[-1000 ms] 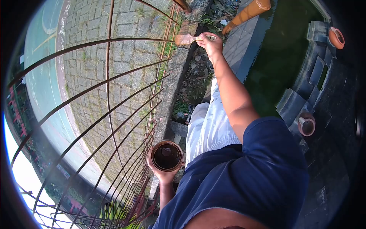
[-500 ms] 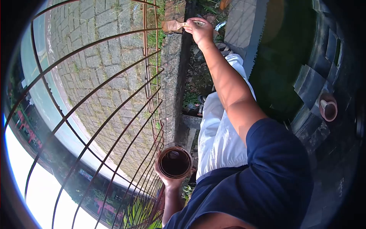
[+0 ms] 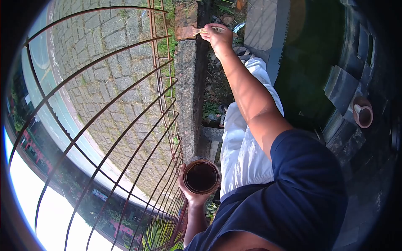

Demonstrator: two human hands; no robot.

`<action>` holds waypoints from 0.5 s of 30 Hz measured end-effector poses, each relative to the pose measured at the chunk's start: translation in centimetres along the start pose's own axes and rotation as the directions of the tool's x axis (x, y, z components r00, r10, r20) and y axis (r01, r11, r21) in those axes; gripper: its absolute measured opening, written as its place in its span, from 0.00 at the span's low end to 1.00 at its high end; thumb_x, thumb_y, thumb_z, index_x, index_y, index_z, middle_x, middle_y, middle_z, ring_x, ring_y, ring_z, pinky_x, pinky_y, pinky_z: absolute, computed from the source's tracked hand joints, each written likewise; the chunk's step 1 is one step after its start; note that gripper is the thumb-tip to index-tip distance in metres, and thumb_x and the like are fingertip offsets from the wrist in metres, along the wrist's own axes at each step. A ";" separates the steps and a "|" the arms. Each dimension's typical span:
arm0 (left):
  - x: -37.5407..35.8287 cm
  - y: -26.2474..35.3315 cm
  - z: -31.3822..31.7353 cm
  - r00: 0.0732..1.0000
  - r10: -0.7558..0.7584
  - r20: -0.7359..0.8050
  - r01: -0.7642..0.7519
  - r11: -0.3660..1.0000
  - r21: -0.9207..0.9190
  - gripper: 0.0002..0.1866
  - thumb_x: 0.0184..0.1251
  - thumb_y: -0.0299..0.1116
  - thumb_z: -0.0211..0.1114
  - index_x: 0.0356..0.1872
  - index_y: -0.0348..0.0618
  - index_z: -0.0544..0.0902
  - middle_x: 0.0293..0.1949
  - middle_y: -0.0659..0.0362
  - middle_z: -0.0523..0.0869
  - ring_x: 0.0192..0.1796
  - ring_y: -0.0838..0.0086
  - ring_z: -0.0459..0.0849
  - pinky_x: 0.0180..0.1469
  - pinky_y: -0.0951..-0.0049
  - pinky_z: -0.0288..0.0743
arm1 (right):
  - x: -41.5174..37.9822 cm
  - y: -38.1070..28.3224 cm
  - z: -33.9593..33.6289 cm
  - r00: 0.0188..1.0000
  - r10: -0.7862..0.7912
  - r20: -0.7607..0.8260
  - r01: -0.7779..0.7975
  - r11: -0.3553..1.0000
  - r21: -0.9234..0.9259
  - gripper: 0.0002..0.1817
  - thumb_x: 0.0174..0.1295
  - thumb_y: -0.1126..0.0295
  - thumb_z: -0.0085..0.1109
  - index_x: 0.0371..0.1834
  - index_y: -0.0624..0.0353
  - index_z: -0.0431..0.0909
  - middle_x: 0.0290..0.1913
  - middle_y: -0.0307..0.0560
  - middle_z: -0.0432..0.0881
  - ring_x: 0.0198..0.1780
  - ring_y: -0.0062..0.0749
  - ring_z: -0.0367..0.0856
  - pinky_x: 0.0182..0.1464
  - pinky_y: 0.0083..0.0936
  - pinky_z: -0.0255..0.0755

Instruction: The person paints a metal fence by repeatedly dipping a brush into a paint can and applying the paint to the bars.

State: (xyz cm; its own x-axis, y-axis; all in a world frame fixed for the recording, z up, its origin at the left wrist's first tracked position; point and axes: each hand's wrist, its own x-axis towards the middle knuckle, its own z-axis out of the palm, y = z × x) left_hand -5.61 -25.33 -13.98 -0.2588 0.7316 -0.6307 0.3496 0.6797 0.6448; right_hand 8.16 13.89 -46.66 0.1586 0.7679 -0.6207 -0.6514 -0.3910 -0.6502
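My right hand (image 3: 218, 37) reaches far forward, its fingers closed round the handle of a paintbrush (image 3: 195, 32). The bristles rest against the reddish-brown coated end of a low concrete wall (image 3: 185, 88). Nearer my body, my left hand (image 3: 193, 195) grips a round open can (image 3: 201, 177) from below and the side. Dark brown liquid fills part of it, and brown smears mark the rim. The rest of the wall top in front of the coated part is rough, grey and bare.
A rusty metal bar fence (image 3: 125, 129) rises along the wall's left side, beyond it grassy paving (image 3: 109, 79). On the right, a clay-coloured pot (image 3: 362, 115) stands by dark slabs (image 3: 342, 85) beside dark green water (image 3: 312, 71). Palm leaves (image 3: 159, 234) poke up near my left forearm.
The can and my left hand have shifted right in the view. My right hand keeps the brush at the coated end of the wall, while the whole view has moved slightly.
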 end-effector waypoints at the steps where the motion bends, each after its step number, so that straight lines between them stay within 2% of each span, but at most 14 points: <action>1: 0.3 -0.1 -0.3 0.999 -0.015 0.030 0.015 1.000 0.007 0.72 0.34 0.45 0.92 0.79 0.55 0.47 0.77 0.46 0.59 0.75 0.53 0.69 0.74 0.48 0.73 | -0.3 -0.4 0.4 0.999 -0.008 0.042 0.007 1.000 0.025 0.12 0.70 0.73 0.67 0.49 0.71 0.80 0.42 0.61 0.88 0.41 0.50 0.92 0.46 0.40 0.91; 2: -0.1 0.0 0.2 0.994 -0.102 0.031 0.106 0.975 -0.193 0.72 0.34 0.46 0.92 0.79 0.55 0.47 0.77 0.46 0.59 0.76 0.53 0.68 0.74 0.49 0.72 | -0.9 -0.6 0.6 0.996 -0.013 0.083 0.009 0.999 0.049 0.12 0.70 0.73 0.67 0.49 0.71 0.80 0.42 0.61 0.88 0.41 0.49 0.92 0.46 0.39 0.91; 4: 0.3 0.4 0.8 0.999 -0.052 -0.004 0.049 0.969 -0.241 0.71 0.36 0.45 0.92 0.79 0.56 0.48 0.78 0.47 0.59 0.76 0.54 0.67 0.75 0.48 0.71 | -3.2 -2.9 1.2 0.973 0.009 0.233 -0.073 0.961 0.265 0.11 0.68 0.75 0.68 0.48 0.71 0.81 0.40 0.58 0.88 0.40 0.45 0.92 0.43 0.35 0.90; 5: 0.5 0.4 0.9 0.995 0.090 -0.036 -0.093 0.992 -0.085 0.70 0.37 0.45 0.91 0.79 0.56 0.48 0.78 0.48 0.59 0.76 0.54 0.67 0.76 0.48 0.70 | -3.7 -3.4 1.2 0.958 0.031 0.286 -0.138 0.921 0.363 0.09 0.67 0.77 0.68 0.46 0.70 0.81 0.40 0.57 0.88 0.39 0.41 0.92 0.42 0.33 0.90; 6: 0.8 0.4 1.0 0.971 0.236 -0.044 -0.232 0.970 0.076 0.69 0.37 0.45 0.91 0.79 0.56 0.48 0.78 0.49 0.59 0.77 0.54 0.67 0.76 0.47 0.68 | -2.9 -2.0 0.8 0.979 -0.024 0.201 -0.018 0.979 0.205 0.08 0.67 0.77 0.68 0.45 0.69 0.82 0.39 0.55 0.88 0.38 0.37 0.91 0.42 0.31 0.89; 8: 1.2 2.4 1.7 0.998 0.056 -0.004 -0.056 0.995 -0.080 0.68 0.39 0.46 0.91 0.79 0.57 0.48 0.78 0.49 0.59 0.77 0.53 0.66 0.77 0.47 0.66 | -0.1 2.1 -0.6 0.980 -0.183 0.071 0.192 0.969 -0.152 0.06 0.67 0.76 0.68 0.42 0.68 0.84 0.38 0.50 0.89 0.36 0.30 0.90 0.41 0.27 0.87; 10: 1.6 2.8 1.9 0.998 0.060 0.014 -0.059 0.996 -0.068 0.71 0.37 0.47 0.91 0.79 0.54 0.46 0.77 0.47 0.60 0.76 0.53 0.68 0.76 0.48 0.68 | -0.2 1.9 -0.8 0.979 -0.203 0.027 0.204 0.958 -0.203 0.05 0.67 0.77 0.68 0.43 0.68 0.85 0.40 0.51 0.89 0.35 0.31 0.90 0.41 0.27 0.88; 11: 1.8 2.0 1.8 0.989 0.149 0.006 -0.149 0.989 0.016 0.73 0.35 0.47 0.92 0.78 0.51 0.44 0.75 0.45 0.62 0.74 0.52 0.71 0.74 0.49 0.71 | -0.4 2.0 -0.8 0.977 -0.212 0.005 0.208 0.952 -0.226 0.05 0.68 0.77 0.67 0.43 0.68 0.85 0.41 0.51 0.89 0.35 0.31 0.90 0.41 0.27 0.89; 12: 1.8 1.2 1.8 0.973 0.231 0.005 -0.230 0.968 0.100 0.76 0.33 0.47 0.93 0.78 0.48 0.41 0.74 0.43 0.64 0.72 0.52 0.73 0.72 0.49 0.74 | -1.1 1.7 -0.3 0.981 -0.181 0.075 0.191 0.970 -0.148 0.06 0.68 0.77 0.67 0.44 0.67 0.85 0.41 0.51 0.89 0.36 0.33 0.91 0.42 0.28 0.89; 13: 1.5 0.3 1.6 0.975 0.222 -0.004 -0.220 0.971 0.097 0.74 0.34 0.49 0.93 0.78 0.51 0.44 0.75 0.44 0.62 0.74 0.51 0.69 0.75 0.48 0.68 | -2.4 0.7 0.5 0.982 -0.102 0.160 0.089 0.992 0.088 0.07 0.68 0.76 0.68 0.45 0.68 0.84 0.41 0.53 0.89 0.39 0.38 0.92 0.45 0.32 0.90; 15: 0.9 -0.9 1.6 0.979 0.203 -0.025 -0.201 0.976 0.086 0.69 0.36 0.53 0.91 0.78 0.56 0.49 0.77 0.46 0.59 0.79 0.48 0.62 0.81 0.46 0.57 | -4.3 -2.5 1.0 0.971 0.038 0.238 -0.113 0.945 0.308 0.08 0.68 0.75 0.68 0.46 0.69 0.84 0.41 0.55 0.89 0.40 0.42 0.92 0.48 0.36 0.90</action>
State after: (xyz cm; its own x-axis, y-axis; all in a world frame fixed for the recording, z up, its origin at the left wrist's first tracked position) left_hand -4.71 -25.36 -15.75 -0.2052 0.8557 -0.4751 0.4706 0.5119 0.7187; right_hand 8.32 12.02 -41.92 -0.0476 0.8511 -0.5229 -0.8619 -0.2996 -0.4092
